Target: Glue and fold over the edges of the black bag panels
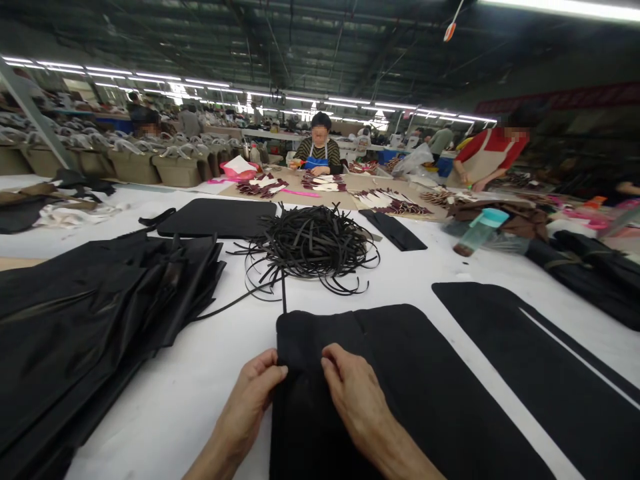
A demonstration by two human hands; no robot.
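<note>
A black felt-like panel (415, 373) lies on the white table (200, 380) right in front of me. My left hand (253, 397) pinches the panel's left edge with closed fingers. My right hand (353, 393) rests on the panel, fingertips pressed down near the same edge. A thin black strap (283, 293) runs from the panel's top edge up toward a tangled heap of black straps (313, 247).
A pile of shiny black fabric (90, 313) covers the left. More black panels lie at right (530, 373) and behind (215, 217). A teal-capped bottle (477, 231) lies at right. People work at the far tables.
</note>
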